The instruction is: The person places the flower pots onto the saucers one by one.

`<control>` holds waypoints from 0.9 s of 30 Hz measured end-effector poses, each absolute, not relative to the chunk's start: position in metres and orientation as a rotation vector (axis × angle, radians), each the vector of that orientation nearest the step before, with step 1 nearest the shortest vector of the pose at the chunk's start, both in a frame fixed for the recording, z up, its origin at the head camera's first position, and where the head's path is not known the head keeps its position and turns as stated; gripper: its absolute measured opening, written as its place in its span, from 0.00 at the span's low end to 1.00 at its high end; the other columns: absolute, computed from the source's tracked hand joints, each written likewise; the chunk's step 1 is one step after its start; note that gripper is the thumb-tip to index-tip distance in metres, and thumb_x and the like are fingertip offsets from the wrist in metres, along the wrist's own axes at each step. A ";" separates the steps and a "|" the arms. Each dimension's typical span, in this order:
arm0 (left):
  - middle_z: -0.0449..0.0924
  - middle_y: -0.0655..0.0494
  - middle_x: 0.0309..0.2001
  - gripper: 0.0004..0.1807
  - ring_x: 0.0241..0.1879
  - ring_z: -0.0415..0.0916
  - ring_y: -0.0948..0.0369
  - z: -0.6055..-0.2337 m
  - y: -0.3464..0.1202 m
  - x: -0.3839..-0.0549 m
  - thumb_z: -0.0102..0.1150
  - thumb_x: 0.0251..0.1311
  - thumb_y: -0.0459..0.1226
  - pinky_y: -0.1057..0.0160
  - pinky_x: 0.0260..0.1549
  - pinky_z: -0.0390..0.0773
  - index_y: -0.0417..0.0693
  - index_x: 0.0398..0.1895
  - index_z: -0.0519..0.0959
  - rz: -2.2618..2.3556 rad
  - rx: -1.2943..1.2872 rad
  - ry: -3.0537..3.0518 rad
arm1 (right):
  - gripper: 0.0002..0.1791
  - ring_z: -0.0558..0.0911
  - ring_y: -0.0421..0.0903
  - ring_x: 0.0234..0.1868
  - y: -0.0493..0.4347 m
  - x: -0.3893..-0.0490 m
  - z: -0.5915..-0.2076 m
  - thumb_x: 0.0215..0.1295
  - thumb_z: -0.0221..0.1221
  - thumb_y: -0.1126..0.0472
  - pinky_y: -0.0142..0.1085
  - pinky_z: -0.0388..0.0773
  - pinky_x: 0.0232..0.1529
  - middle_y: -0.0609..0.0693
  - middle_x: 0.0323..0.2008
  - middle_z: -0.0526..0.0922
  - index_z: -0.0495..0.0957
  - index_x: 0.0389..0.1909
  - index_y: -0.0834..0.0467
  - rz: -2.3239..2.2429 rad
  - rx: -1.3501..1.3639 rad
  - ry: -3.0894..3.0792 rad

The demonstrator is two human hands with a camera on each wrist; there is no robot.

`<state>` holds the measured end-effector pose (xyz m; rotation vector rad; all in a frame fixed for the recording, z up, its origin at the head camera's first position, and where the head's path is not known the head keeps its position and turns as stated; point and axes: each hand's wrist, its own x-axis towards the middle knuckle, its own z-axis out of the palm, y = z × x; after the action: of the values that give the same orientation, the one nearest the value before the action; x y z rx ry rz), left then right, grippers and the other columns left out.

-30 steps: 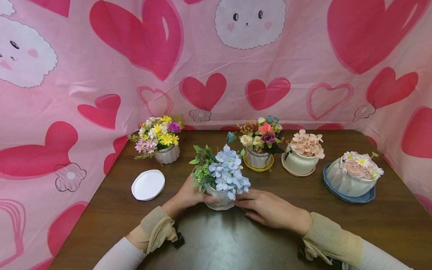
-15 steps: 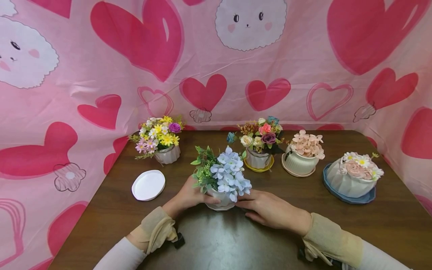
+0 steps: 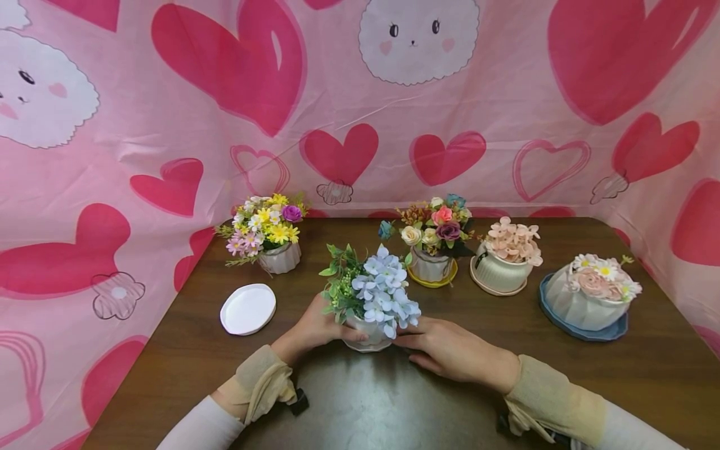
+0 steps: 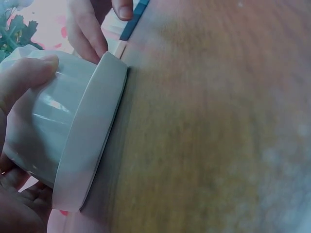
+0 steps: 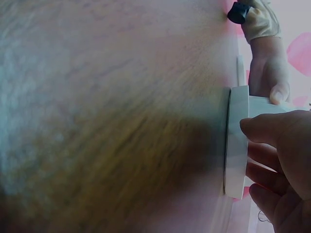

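Note:
A white pot (image 3: 375,331) of light blue hydrangeas (image 3: 385,290) and green leaves stands at the middle of the table, on a white saucer (image 3: 368,347). My left hand (image 3: 315,325) grips the pot from the left, thumb across its front and the other fingers round the far side. From the right, my right hand (image 3: 450,350) holds the saucer's edge. In the right wrist view its thumb lies on the saucer rim (image 5: 236,145), with the curled fingers along the far side. The left wrist view shows the pot's smooth wall (image 4: 63,111) seated within the saucer (image 4: 92,131).
A bare white saucer (image 3: 248,310) lies to the left. Behind it is a pot of yellow and pink flowers (image 3: 280,258). Toward the right stand a rose pot (image 3: 430,264) on a yellow saucer, a pale green pot (image 3: 500,270) and a white pot (image 3: 587,300) on a blue saucer.

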<state>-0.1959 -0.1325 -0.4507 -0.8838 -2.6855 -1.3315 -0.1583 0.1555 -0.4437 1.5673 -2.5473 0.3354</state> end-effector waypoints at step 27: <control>0.75 0.62 0.64 0.54 0.65 0.71 0.61 -0.447 -0.135 -0.196 0.85 0.32 0.42 0.51 0.66 0.70 0.55 0.68 0.66 -1.464 -0.930 -2.662 | 0.19 0.80 0.43 0.57 0.155 -0.159 -0.444 0.63 0.66 0.57 0.40 0.80 0.55 0.46 0.54 0.83 0.81 0.55 0.53 0.345 1.587 -2.507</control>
<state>-0.1963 -0.1347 -0.4474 -0.9298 -2.6622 -1.4641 -0.1595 0.1554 -0.4437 1.5871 -2.5070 0.3449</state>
